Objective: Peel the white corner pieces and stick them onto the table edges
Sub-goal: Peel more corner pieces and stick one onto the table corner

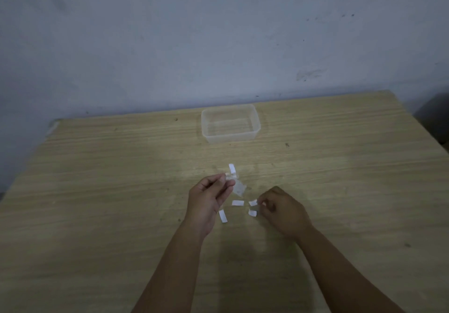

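Both forearms reach over the desk point(97, 191) from its near edge; the left hand point(210, 198) pinches a translucent corner piece point(237, 186) with a white strip point(232, 168) standing off it, and the right hand point(283, 209) pinches a white strip point(253, 202) at desk level. Peeling appears under way, nothing visibly stuck on; next, carry the piece to an edge and press.

A single head-worn camera looks forward and down across the tabletop point(97, 191) from its near edge (wide-angle, close over the forearms), with the wall point(218, 33) filling the upper half of the frame.
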